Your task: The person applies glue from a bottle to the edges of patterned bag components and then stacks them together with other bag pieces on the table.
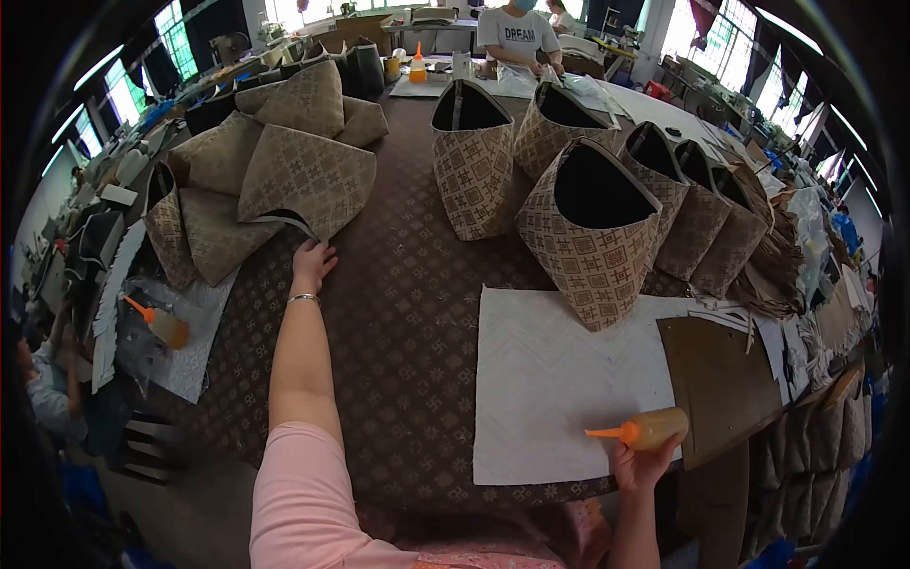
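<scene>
My left hand (313,266) reaches out to the left pile, its fingers closed on the lower edge of a brown patterned fabric pouch (308,175). That edge gapes a little and shows a dark lining. In my right hand (645,463) is a squeeze bottle (659,429) of amber liquid, lying sideways with its orange nozzle pointing left. The bottle is above a white sheet (540,379) near the table's front edge. Beyond the sheet, a patterned pouch (592,242) stands with its black inside showing, its lower tip over the sheet's far edge.
More pouches (471,175) stand along the right side. A second orange-tipped bottle (169,328) lies at left on plastic, and a third (417,66) stands at the back. A brown flat panel (716,379) lies right of the sheet. Across the table is a person (517,38).
</scene>
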`<state>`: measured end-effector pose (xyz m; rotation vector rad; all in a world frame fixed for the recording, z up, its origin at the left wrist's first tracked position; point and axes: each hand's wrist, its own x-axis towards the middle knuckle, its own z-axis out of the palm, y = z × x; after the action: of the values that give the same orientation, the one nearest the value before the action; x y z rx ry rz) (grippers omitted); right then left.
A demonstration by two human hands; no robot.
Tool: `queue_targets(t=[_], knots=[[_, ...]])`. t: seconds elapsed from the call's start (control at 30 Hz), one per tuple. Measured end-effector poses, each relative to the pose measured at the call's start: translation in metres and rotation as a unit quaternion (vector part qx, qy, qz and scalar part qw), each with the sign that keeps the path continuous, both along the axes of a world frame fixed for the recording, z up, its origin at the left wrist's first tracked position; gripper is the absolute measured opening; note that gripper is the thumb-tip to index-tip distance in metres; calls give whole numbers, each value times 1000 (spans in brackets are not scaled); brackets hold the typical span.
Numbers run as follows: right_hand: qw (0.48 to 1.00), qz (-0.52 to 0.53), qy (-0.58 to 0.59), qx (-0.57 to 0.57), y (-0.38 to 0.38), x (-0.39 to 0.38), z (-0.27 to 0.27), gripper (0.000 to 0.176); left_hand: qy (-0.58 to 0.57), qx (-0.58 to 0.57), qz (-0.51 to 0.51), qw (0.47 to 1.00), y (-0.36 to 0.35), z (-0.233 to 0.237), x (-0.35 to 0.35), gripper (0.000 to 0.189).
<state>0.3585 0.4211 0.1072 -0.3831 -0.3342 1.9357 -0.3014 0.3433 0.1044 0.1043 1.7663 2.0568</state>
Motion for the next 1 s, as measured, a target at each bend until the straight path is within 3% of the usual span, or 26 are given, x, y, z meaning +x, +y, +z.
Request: queue_targets(t=[0.13,0.27,0.33,0.4,0.47,0.53,0.6,0.67,0.73,0.8,0.83,0.9,0.93,1.0], knots=[[1000,5,-11,18,2,-1,1,63,44,-90,-6,995,12,8,10,36],[1000,13,-9,8,0,-5,5,65,129,-145,11,981,14,-18,6,21],[1000,15,-11,8,0,-5,7,66,321,-230,-67,916,-1,-27,13,18],[1000,16,-12,5,-1,-7,8,67,359,-203,-97,906,-27,-33,33,18],[999,34,0,4,0,-7,9,67,271,-142,-164,938,-67,-19,67,12],[999,32,6,-1,1,-6,9,67,157,-78,-183,967,-120,12,110,11],[999,29,13,-9,2,-6,5,67,123,-78,-159,976,-180,26,126,12],[998,52,30,27,4,-3,1,67,126,-8,-102,987,-241,28,126,14],[999,40,18,16,2,-5,6,67,150,0,27,988,-286,25,126,22],[1000,26,4,5,-1,-7,8,68,21,32,112,993,-326,15,128,33],[999,40,16,12,0,-6,6,68,20,30,102,994,-333,14,138,33],[999,38,22,18,0,-4,2,68,-153,-3,34,988,-332,18,170,47],[998,45,33,15,0,-4,-1,69,-156,-7,20,988,-324,30,190,47],[998,47,44,10,0,-5,-5,70,-181,-37,-189,964,-297,58,226,57]])
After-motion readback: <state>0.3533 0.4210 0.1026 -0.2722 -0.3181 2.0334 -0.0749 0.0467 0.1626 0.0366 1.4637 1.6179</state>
